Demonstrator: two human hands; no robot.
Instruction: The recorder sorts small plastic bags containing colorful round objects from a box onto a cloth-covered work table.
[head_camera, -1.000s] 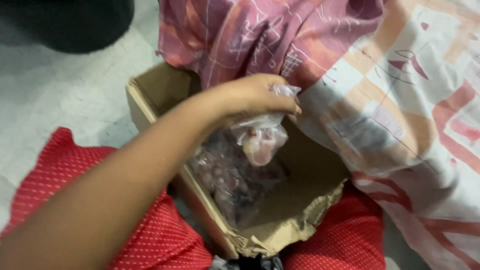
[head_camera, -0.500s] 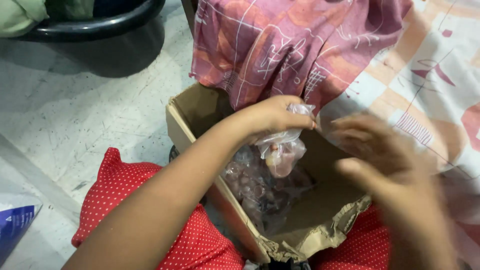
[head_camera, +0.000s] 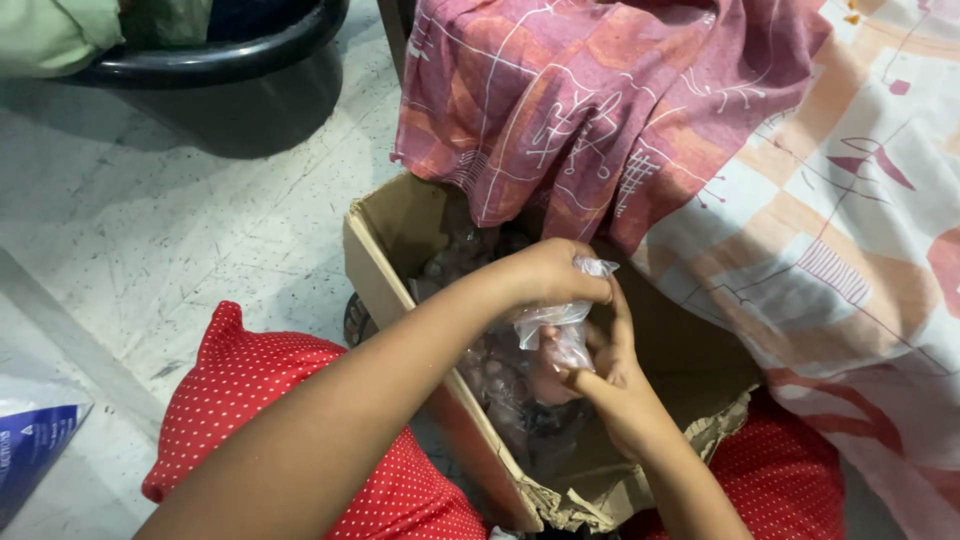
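Note:
My left hand (head_camera: 553, 272) pinches the gathered top of a small clear plastic bag (head_camera: 562, 332) holding something pinkish, just above an open cardboard box (head_camera: 385, 262). From below, my right hand (head_camera: 612, 382) touches the same bag, fingers curled around its lower part. Under the small bag, inside the box, lies a bigger clear bag of dark reddish pieces (head_camera: 490, 372). The box sits between my knees, which are covered in red cloth with white dots (head_camera: 262, 392).
A pink patterned cloth (head_camera: 590, 105) hangs over the box's far side, lying on a white and orange patterned sheet (head_camera: 860, 260) at right. A black tub (head_camera: 225, 65) stands on the marble floor at top left. A white and blue bag (head_camera: 30, 440) sits at the lower left.
My right hand came in from the right and now touches the small bag from below. My left hand kept hold of the bag's top and lowered it slightly toward the box.

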